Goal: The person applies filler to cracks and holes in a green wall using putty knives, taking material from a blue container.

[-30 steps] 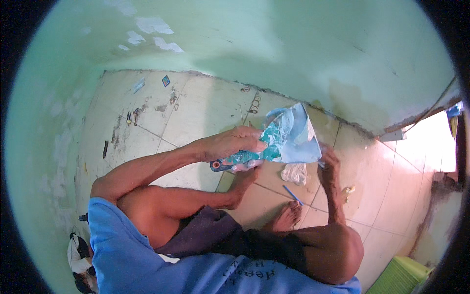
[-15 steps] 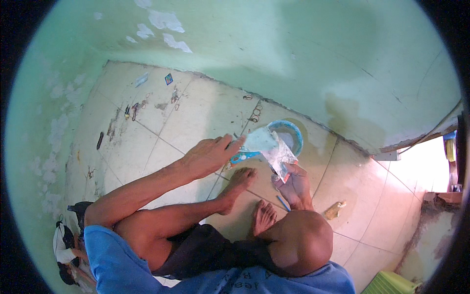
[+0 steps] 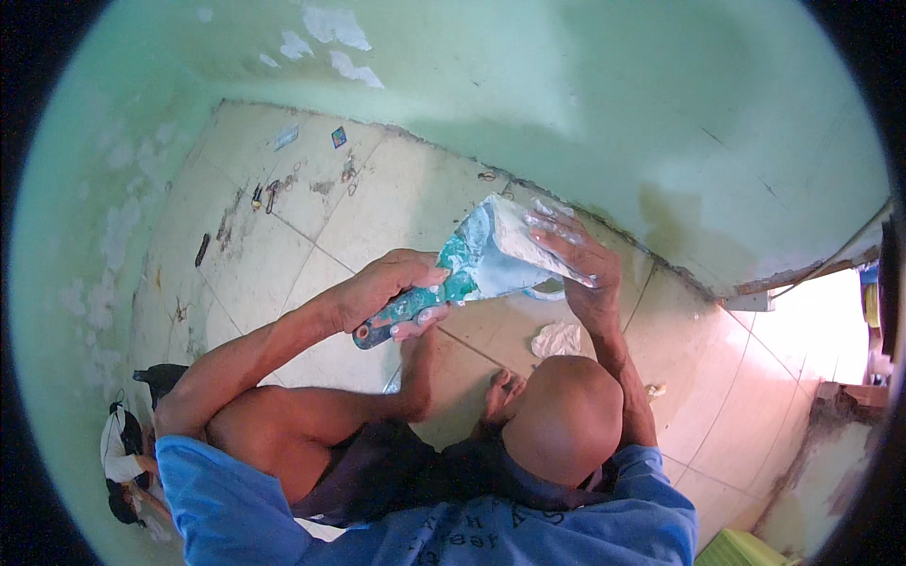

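A pale green, patchy painted wall [image 3: 90, 302] rose at the far left, above a cream tiled floor [image 3: 377, 217]. On the tiles lay a dark, narrow strip [image 3: 203, 249], then a flat, pale blue rectangular packet [image 3: 287, 137], and beside it a small, dark, multicoloured square packet [image 3: 339, 138].

Near the middle, the seated person's left hand [image 3: 389, 283] was closed around a broad, flat-bladed scraper [image 3: 472, 264], thumb on top and fingers curled beneath. Its dark blue handle [image 3: 374, 327] stuck out at the lower left; its wide blade, smeared teal and white, fanned toward the upper right. The scraper was held up off the floor, between the two hands, its long axis slanting from the left palm up toward the right fingers. The left hand had the handle end; the right was nearer the blade's broad edge.

Under the blade showed a curved piece of pale blue rim [image 3: 545, 292], and below that a crumpled white wad [image 3: 557, 340] on the tiles. The right hand [image 3: 592, 264], fingers extended and streaked white, lay at that broad edge, seemingly touching; I couldn't tell whether it gripped anything thin. Lower right, a light green object [image 3: 746, 549] was partly visible.
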`<state>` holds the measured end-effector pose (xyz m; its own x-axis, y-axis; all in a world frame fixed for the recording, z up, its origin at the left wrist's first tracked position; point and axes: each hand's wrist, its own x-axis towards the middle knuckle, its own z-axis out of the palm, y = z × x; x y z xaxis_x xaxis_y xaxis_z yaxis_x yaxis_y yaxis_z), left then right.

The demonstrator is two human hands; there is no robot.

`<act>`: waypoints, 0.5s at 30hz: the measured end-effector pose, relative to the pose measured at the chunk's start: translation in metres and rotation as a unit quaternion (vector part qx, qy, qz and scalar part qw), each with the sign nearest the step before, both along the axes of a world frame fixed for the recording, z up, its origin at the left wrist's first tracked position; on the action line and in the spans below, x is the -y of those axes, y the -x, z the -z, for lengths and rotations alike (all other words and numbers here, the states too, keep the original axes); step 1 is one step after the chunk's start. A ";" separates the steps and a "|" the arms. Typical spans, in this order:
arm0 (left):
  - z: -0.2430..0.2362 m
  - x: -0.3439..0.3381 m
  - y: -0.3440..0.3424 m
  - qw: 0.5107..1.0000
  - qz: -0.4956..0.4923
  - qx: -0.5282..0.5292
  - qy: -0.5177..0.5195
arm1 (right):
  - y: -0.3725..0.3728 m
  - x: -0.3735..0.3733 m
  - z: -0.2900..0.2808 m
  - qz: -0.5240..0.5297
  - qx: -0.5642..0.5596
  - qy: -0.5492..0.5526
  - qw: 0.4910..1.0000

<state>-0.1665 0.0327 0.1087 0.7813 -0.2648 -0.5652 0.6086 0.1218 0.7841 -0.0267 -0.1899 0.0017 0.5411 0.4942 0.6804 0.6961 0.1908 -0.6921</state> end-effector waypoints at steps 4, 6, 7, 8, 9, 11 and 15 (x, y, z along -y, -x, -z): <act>0.001 0.000 0.007 0.997 0.001 0.046 -0.066 | -0.007 0.009 0.038 0.061 -0.030 0.093 0.993; 0.003 -0.003 0.005 0.990 0.004 0.079 -0.119 | -0.008 0.028 0.076 0.072 -0.021 0.184 0.980; 0.004 -0.004 0.006 0.985 -0.023 0.091 -0.142 | -0.003 0.042 0.096 0.113 -0.168 0.152 0.968; 0.007 -0.012 0.005 0.980 -0.056 0.098 -0.166 | 0.009 0.049 0.102 0.148 -0.313 0.121 0.930; 0.011 -0.018 0.005 0.973 -0.087 0.105 -0.189 | 0.018 0.064 0.105 0.146 -0.383 0.036 0.911; 0.015 -0.031 0.002 0.943 -0.084 0.154 -0.283 | 0.028 0.080 0.096 0.131 -0.484 -0.135 0.855; 0.068 -0.065 -0.007 0.912 -0.084 0.174 -0.362 | 0.050 0.115 0.100 0.296 -0.371 0.082 0.876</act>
